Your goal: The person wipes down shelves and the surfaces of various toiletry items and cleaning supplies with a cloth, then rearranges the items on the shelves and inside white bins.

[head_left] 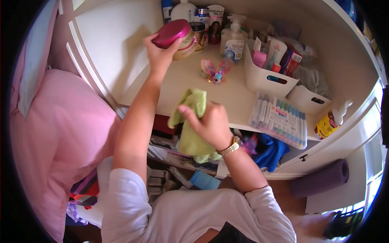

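In the head view, the left hand (161, 56) is gripping a round jar (174, 34) by its pink lid, just before 12 o'clock, and I cannot tell if the jar's bottom is touching the shelf (178, 77). The right hand (212, 123), near the middle, is squeezing a bunched green cloth (193, 135), which is hanging down in front of the shelf's edge. The person seems to be cleaning the shelf and minding the jar; the next move is probably calling for a firm hold on that slippery lid and a flat fold of cloth. The lid is shining like smooth, hard plastic, while the cloth is looking soft and a bit bumpy. At 1 o'clock, a little toy (217, 76) is spreading thin pink wings. At 2 o'clock, a smooth white bin (263, 81) is showing an oval hole, and at 3 o'clock a flat, see-through marker case (279, 119) is poking over the edge.
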Available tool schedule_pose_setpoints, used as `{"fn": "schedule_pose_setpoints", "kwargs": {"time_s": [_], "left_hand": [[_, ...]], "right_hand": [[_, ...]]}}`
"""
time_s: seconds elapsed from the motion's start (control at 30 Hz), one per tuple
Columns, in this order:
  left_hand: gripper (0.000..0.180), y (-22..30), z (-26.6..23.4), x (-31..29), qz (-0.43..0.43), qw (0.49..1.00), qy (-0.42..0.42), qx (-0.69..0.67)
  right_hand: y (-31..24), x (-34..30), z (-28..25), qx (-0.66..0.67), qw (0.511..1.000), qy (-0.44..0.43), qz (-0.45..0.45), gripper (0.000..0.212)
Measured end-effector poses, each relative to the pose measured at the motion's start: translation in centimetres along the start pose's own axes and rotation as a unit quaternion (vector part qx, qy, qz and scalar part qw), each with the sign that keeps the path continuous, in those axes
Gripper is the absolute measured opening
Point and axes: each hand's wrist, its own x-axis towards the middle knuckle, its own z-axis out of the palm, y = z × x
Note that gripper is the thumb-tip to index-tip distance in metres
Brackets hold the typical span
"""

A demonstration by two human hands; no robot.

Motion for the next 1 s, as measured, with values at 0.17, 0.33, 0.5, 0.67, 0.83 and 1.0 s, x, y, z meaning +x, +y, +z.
{"fn": "schedule_pose_setpoints", "kwargs": {"time_s": [0.17,0.33,0.5,0.67,0.83,1.0], "left_hand": [[0.081,-5.5,3.0,0.1,0.001,0.967,-0.143,0.212],[0.078,-10.7,2.0,1.1,-0.056,0.945,-0.234,0.22],[0.083,-10.6,5.9,4.6,-0.356,0.918,-0.167,-0.055],[0.079,-13.4,7.2,6.3,-0.396,0.87,-0.292,-0.027],[0.061,-12.9,7.8,5.7,-0.352,0.869,-0.347,-0.008],[0.053,-12.8,7.0,5.9,-0.33,0.893,-0.299,0.056]], "right_hand": [[1.9,0.8,-1.4,0.099,0.994,-0.03,0.036,0.03],[2.2,0.5,-1.1,0.14,0.988,-0.043,0.046,0.028],[3.4,0.6,-1.0,0.104,0.993,0.022,-0.056,0.034],[2.2,0.7,-1.6,0.12,0.992,-0.02,-0.014,0.029],[2.6,0.4,-1.5,0.121,0.991,-0.057,0.026,0.025],[2.1,0.4,-1.4,0.134,0.989,-0.06,0.01,0.027]]}}
